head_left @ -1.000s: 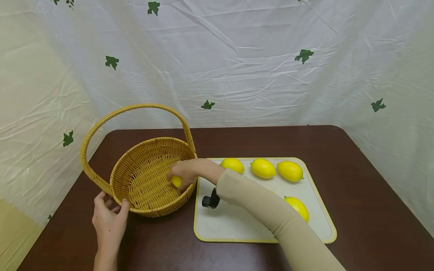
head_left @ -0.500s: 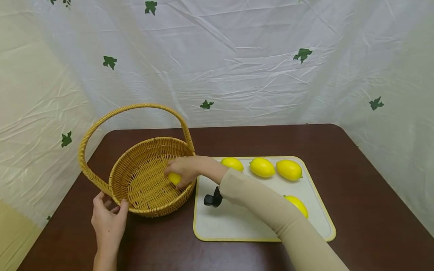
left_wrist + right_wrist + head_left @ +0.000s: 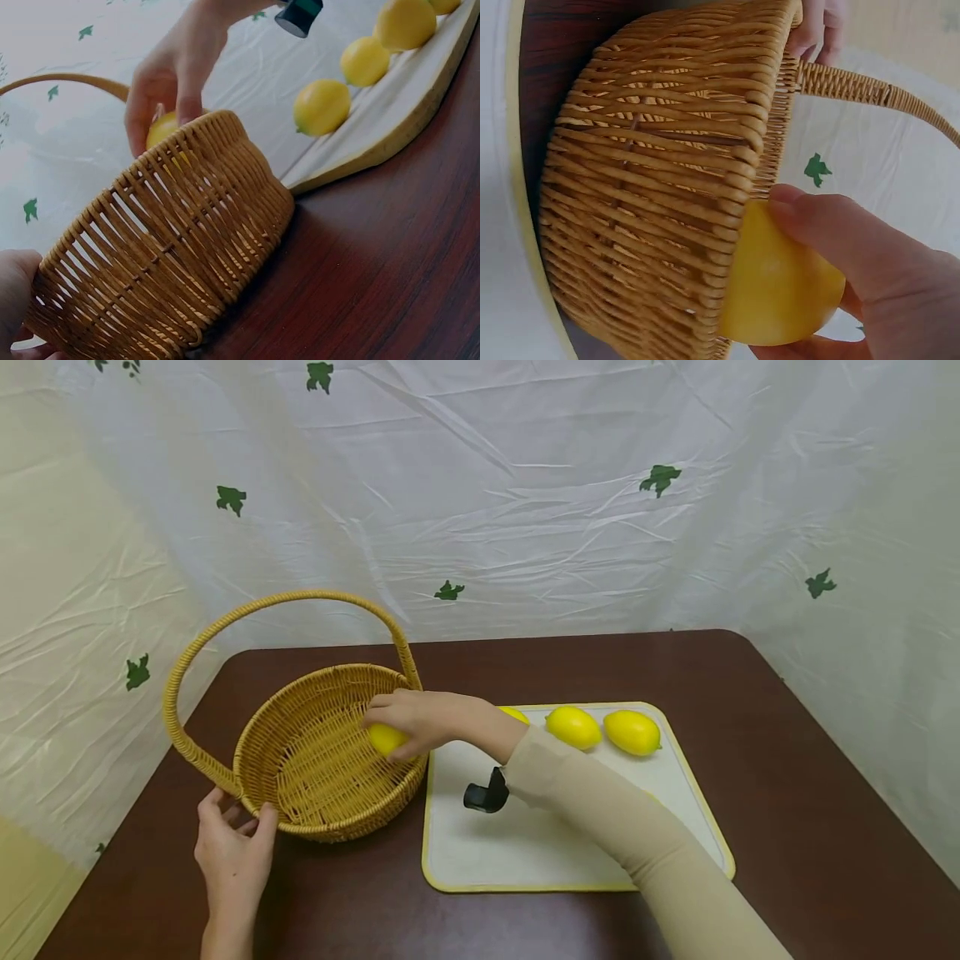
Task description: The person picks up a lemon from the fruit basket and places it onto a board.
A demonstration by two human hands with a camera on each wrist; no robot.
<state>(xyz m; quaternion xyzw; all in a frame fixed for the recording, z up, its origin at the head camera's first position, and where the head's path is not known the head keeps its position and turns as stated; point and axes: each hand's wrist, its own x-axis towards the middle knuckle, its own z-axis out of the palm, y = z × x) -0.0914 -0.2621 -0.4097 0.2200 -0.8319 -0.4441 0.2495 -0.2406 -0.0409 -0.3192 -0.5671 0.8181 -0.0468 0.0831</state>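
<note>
A yellow lemon [image 3: 386, 739] is in my right hand [image 3: 420, 720], pinched between thumb and fingers at the right side of the wicker basket [image 3: 330, 827]. In the right wrist view the lemon [image 3: 780, 281] is level with the basket's rim, partly behind it. My left hand [image 3: 232, 860] grips the rim at the near left, beside the foot of the arched handle [image 3: 174, 710]. Apart from the held lemon, no fruit shows inside the basket in the head view. More lemons lie on a white mat [image 3: 525, 860], among them one at the back right [image 3: 632, 732].
The basket stands on a dark brown table [image 3: 810, 827], left of the yellow-edged mat. My right sleeve [image 3: 600, 810] crosses the mat and hides part of it. A black wrist camera [image 3: 487, 793] hangs under the right wrist. A pale leaf-patterned curtain [image 3: 525, 527] surrounds the table.
My right hand has risen with the lemon, from low inside the basket up toward its right rim. The left hand keeps its grip on the rim. The whole view has shifted slightly.
</note>
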